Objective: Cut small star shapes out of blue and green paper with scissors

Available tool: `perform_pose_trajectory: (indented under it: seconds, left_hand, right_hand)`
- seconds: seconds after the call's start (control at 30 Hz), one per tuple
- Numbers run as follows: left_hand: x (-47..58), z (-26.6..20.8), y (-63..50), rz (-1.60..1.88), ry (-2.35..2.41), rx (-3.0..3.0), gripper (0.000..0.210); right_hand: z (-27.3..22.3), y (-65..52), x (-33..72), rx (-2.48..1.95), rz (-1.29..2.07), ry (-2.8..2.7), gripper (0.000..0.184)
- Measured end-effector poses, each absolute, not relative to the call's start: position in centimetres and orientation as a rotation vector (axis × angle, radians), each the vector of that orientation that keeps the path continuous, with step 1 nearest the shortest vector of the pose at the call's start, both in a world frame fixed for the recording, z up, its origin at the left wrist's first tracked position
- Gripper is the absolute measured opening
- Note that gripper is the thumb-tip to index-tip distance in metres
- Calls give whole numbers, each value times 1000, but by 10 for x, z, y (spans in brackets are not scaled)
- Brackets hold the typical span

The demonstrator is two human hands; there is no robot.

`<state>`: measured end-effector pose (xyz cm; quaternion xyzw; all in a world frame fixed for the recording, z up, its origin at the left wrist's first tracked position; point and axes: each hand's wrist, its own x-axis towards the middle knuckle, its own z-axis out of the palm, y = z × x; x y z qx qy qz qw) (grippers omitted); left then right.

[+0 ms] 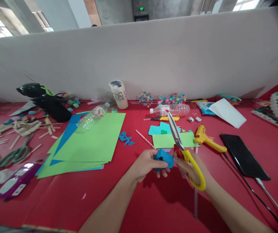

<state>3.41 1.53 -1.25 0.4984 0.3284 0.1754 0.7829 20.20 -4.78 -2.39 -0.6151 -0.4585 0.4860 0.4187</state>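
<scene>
In my left hand (148,165) is a small piece of blue paper (164,158) with a dark star-shaped mark or hole in it. The thumb lies on top and the other fingers are beneath. My right hand (187,166) has the scissors (194,168) hooked on it, with yellow and red handles and the metal blades pointing up and away. Its fingertips touch the right edge of the blue paper. Just beyond the hands lie a light green paper strip (164,141) and turquoise paper pieces (154,130). Blue paper scraps (126,138) are scattered to the left.
A yellow glue gun (209,139) and a black phone (244,155) with cables lie at right. Green paper sheets (92,139) carry a clear bottle (92,118) at left. Behind stand a white cup (118,94) and a black bottle (48,105), before a pale partition (139,61).
</scene>
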Motion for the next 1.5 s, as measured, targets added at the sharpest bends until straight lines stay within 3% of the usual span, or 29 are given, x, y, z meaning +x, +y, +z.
perform_pose_trajectory:
  seconds: [0.27,0.53,0.7,1.5]
  left_hand:
    - [35,-13,14,308,724,984,21]
    - [20,1,28,833,872,1017,16]
    - [9,8,34,988,878,997,18]
    - [12,14,28,987,854,1060,11]
  right_hand:
    - [-18,-53,200,-1556,1121,-1183,27]
    - [-21,-53,206,-1387,1304,-1317,37]
    - [-16,-55,202,-1405,1389,-1585,38]
    - [-15,-57,199,-1373,1488,-1634,41]
